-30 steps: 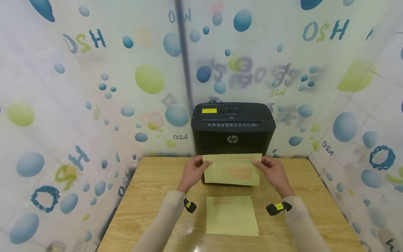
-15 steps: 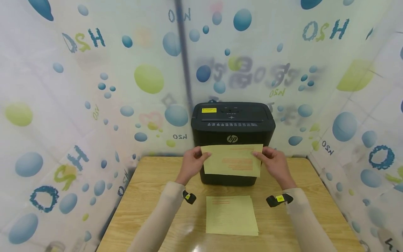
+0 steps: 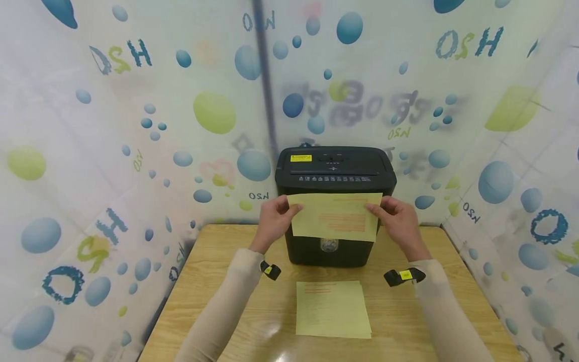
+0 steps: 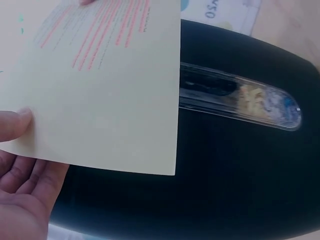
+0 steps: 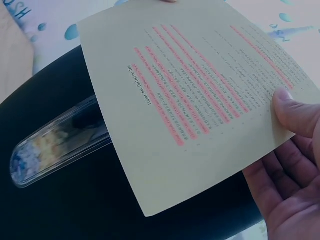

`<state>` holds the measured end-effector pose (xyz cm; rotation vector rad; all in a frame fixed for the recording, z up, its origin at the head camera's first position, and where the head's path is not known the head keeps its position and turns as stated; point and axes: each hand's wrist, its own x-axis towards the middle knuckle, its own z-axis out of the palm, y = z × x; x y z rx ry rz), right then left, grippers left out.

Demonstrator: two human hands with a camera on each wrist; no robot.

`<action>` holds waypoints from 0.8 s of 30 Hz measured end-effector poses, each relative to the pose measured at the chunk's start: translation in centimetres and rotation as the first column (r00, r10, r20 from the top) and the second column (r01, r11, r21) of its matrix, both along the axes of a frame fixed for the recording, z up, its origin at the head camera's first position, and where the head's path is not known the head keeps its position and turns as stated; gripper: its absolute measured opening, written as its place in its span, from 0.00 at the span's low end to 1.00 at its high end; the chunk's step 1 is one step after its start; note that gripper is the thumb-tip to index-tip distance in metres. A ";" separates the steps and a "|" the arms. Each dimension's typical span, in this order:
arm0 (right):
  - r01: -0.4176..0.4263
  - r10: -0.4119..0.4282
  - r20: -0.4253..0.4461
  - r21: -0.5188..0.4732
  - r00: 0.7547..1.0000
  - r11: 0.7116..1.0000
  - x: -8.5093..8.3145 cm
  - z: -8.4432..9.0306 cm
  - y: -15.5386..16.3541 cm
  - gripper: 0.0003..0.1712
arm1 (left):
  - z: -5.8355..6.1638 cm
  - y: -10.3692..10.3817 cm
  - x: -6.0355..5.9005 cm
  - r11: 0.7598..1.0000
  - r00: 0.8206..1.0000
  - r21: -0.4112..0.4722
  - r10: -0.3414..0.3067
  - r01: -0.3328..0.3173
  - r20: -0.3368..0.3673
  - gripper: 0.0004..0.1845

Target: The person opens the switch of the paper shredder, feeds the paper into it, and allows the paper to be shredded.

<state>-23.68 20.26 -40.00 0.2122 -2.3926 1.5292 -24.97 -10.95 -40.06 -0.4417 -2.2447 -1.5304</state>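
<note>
A pale yellow sheet of paper with red-highlighted lines of print (image 3: 334, 215) is held up in the air by both hands, in front of the upper half of a black plastic paper shredder with a white logo (image 3: 335, 171). The left hand (image 3: 274, 221) pinches the sheet's left edge — in the left wrist view the thumb (image 4: 14, 125) lies on the upper face and the fingers sit beneath it. The right hand (image 3: 399, 221) pinches the right edge the same way, thumb (image 5: 295, 112) on the printed face and fingers under the paper. Each grip is thus pressed onto the sheet, not spread.

The sheet hangs clear of the light wooden surface (image 3: 217, 281), its lower edge just above the shredder's clear oval bin window (image 3: 328, 245), through which shredded scraps show. Its top edge lies below the feed slot on the shredder's lid, apart from it. The shredder stands at the far edge of the surface, against the wall.

Nearer the person, a small stack of like yellow sheets (image 3: 332, 309) lies flat on the surface between the two forearms, well apart from the held sheet. A white curtain printed with blue and green bubbles (image 3: 135, 125) encloses the surface on three sides — left, back and right.
</note>
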 end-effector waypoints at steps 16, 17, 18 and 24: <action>-0.014 0.012 -0.089 -0.020 0.996 1.000 -0.7 4.3 0.4 0.19 | 6.5 0.8 1.1 1.000 0.997 0.000 -0.013 0.014 -0.077 0.26; -0.011 0.008 -0.093 -0.024 0.996 1.000 -0.7 4.7 0.4 0.20 | 6.8 0.8 1.0 1.000 0.996 -0.001 -0.015 0.015 -0.090 0.26; -0.012 0.009 -0.098 -0.028 0.995 1.000 -0.8 5.0 0.4 0.20 | 7.1 0.8 1.0 1.000 0.994 -0.001 -0.016 0.016 -0.106 0.26; -0.003 -0.001 -0.103 -0.038 0.995 0.999 -1.0 6.8 0.5 0.18 | 8.5 1.0 0.4 1.000 0.989 -0.016 -0.019 0.017 -0.144 0.27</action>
